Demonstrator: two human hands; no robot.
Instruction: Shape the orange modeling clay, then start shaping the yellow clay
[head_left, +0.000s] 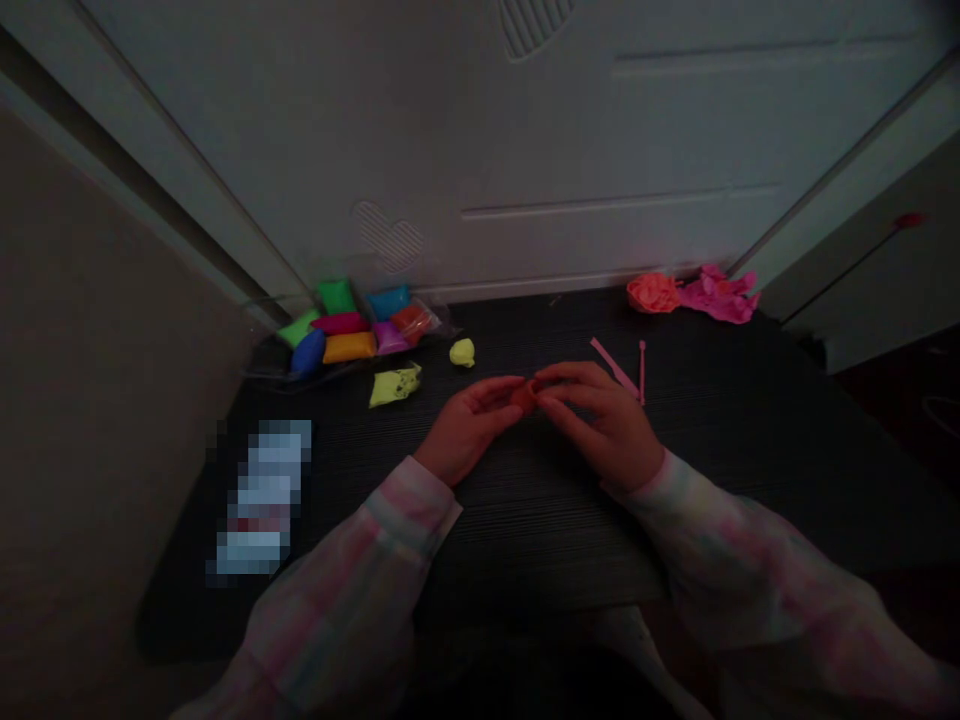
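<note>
Fingers of the left hand [471,420] and right hand [609,420] lightly pinch a small red piece [527,397] between them.

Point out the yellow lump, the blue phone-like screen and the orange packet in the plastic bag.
yellow lump [462,353]: head view, its middle
blue phone-like screen [264,490]: head view, pixelated face
orange packet [349,347]: head view, its upper side
</note>
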